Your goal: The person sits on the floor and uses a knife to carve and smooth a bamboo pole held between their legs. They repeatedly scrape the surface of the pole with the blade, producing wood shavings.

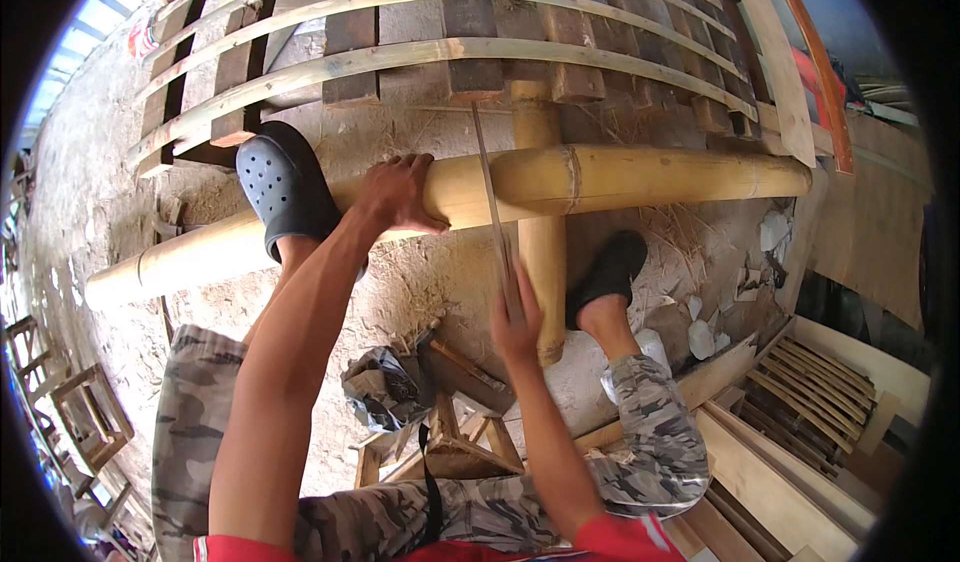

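A thick yellow bamboo pole (640, 177) lies across the view, resting over a shorter bamboo piece (541, 252) that runs crosswise beneath it. My left hand (398, 194) grips the pole from above, thumb on the near side and fingers over the top. In my right hand (516, 317) is the handle of a handsaw (491, 184), its thin blade standing across the pole just right of my left hand. Whether the teeth have cut into the bamboo I cannot tell. My left foot, in a dark clog (285, 182), is set on the pole.
Beyond the pole stands a rack of wooden slats (400, 55) on thick blocks. A hammer (465, 357), a crumpled dark plastic bag (383, 387) and a small wooden stool (465, 452) are near my legs. My right clog (608, 274) is beside the crosswise bamboo. Wooden frames (790, 462) lie at right.
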The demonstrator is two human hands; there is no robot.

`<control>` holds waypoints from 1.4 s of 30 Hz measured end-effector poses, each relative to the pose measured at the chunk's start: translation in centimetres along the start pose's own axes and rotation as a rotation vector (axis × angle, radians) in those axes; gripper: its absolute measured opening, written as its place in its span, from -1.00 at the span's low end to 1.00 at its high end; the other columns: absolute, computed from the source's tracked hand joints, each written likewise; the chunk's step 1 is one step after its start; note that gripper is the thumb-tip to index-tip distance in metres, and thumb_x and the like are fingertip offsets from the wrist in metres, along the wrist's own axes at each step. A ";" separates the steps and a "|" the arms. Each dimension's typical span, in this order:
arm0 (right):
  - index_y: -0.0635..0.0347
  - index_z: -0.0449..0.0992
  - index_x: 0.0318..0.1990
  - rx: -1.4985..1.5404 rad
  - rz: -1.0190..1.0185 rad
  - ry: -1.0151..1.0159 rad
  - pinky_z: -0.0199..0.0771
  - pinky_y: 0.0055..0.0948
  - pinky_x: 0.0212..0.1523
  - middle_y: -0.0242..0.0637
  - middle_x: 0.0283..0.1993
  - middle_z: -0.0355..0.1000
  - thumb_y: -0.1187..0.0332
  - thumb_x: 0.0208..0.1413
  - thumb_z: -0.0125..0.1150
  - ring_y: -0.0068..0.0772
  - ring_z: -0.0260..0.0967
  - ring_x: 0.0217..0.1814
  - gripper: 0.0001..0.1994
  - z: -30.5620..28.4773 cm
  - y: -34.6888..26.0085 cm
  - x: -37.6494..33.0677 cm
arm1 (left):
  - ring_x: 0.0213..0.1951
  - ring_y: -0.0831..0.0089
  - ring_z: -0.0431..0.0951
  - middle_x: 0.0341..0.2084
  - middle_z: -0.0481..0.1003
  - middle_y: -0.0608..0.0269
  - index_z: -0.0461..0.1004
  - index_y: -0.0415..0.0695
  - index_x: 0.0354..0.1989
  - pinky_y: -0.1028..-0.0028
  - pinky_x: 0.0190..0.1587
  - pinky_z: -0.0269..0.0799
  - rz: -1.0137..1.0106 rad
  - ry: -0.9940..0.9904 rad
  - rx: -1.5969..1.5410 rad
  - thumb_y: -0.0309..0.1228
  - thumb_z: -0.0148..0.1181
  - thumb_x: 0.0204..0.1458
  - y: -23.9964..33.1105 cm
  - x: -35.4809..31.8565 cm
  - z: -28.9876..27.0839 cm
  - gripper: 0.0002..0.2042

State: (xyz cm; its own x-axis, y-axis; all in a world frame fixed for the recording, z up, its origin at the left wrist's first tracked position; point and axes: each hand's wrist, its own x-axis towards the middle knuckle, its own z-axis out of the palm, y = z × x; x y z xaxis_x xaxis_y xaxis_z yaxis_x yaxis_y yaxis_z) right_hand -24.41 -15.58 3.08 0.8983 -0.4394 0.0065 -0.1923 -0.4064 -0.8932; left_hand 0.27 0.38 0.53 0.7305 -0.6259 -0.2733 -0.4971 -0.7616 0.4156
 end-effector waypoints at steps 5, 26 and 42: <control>0.15 0.37 0.42 -0.018 -0.075 0.032 0.60 -0.30 -0.14 0.13 0.07 0.59 0.55 0.17 0.14 -0.17 0.67 -0.08 -0.40 1.6 -2.8 5.9 | 0.15 -0.07 0.54 0.12 0.53 -0.12 0.30 -0.17 0.35 0.11 0.23 0.48 -0.013 -0.078 -0.023 0.19 0.55 -0.48 0.5 0.7 -1.2 0.13; 0.19 0.36 0.42 -0.029 -0.073 0.031 0.58 -0.38 -0.07 0.04 0.07 0.60 0.55 0.17 0.18 -0.26 0.65 -0.04 -0.40 0.7 -2.2 2.7 | 0.17 -0.06 0.53 0.14 0.52 -0.07 0.29 -0.19 0.36 0.12 0.23 0.48 -0.018 -0.075 -0.003 0.23 0.56 -0.45 -0.5 0.4 -1.0 0.15; 0.21 0.38 0.40 0.053 0.083 0.050 0.50 -0.39 0.13 -0.06 0.24 0.54 0.50 0.24 0.18 -0.35 0.54 0.14 -0.46 1.2 0.3 1.8 | 0.08 -0.14 0.58 0.05 0.57 -0.13 0.31 -0.15 0.33 0.08 0.16 0.51 0.030 -0.121 -0.030 0.22 0.55 -0.44 1.1 1.3 -1.2 0.10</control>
State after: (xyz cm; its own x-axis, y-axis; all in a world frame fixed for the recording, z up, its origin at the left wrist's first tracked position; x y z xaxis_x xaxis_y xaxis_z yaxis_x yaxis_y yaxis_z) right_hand -22.35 -15.60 2.28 0.8590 -0.5098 -0.0473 -0.2428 -0.3242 -0.9143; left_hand 1.26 -1.07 1.69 0.6529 -0.6652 -0.3621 -0.5020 -0.7381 0.4508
